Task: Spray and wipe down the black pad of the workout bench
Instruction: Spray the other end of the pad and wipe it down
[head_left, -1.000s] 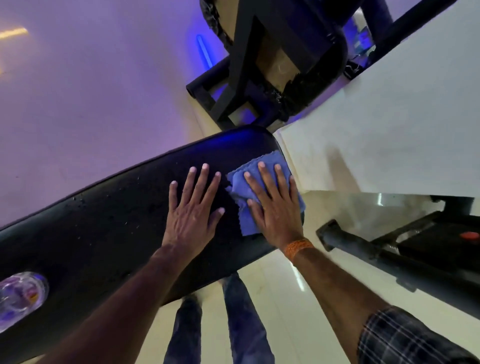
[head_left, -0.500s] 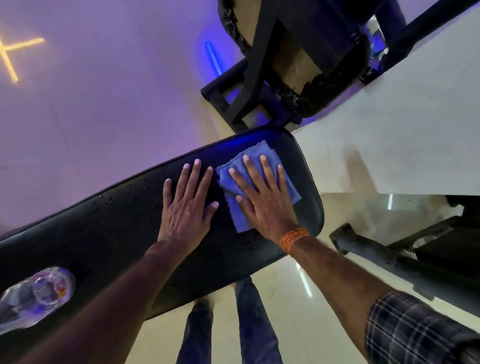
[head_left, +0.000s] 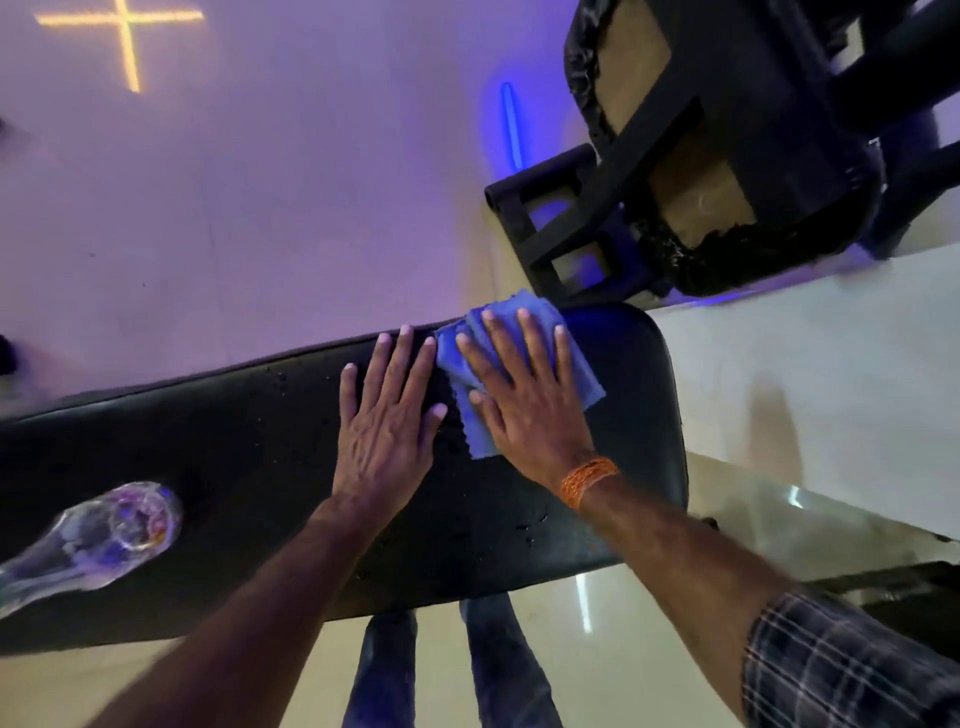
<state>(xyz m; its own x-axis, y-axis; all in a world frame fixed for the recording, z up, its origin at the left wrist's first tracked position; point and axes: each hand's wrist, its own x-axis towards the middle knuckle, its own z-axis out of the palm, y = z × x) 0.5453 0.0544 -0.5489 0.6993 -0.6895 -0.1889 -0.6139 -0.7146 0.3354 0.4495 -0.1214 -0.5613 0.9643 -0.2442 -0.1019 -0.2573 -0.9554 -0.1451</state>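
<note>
The black pad (head_left: 234, 467) of the workout bench runs across the view from left to right, speckled with droplets. My right hand (head_left: 524, 405) lies flat with fingers spread on a blue cloth (head_left: 582, 374), pressing it onto the pad near the right end. The cloth's far corner reaches just over the pad's far edge. My left hand (head_left: 389, 415) rests flat and bare on the pad right beside the cloth, fingers apart. A clear plastic bottle (head_left: 104, 535) lies on the pad at the lower left, blurred.
Another black bench frame (head_left: 561, 228) with a torn pad underside (head_left: 691, 192) stands just beyond the pad's right end. A white surface (head_left: 831, 374) lies to the right. My legs (head_left: 509, 665) show below the pad on a glossy floor.
My right hand has slid the cloth from the pad's right end toward its far edge. My left hand has moved along beside it. The bottle is further in view.
</note>
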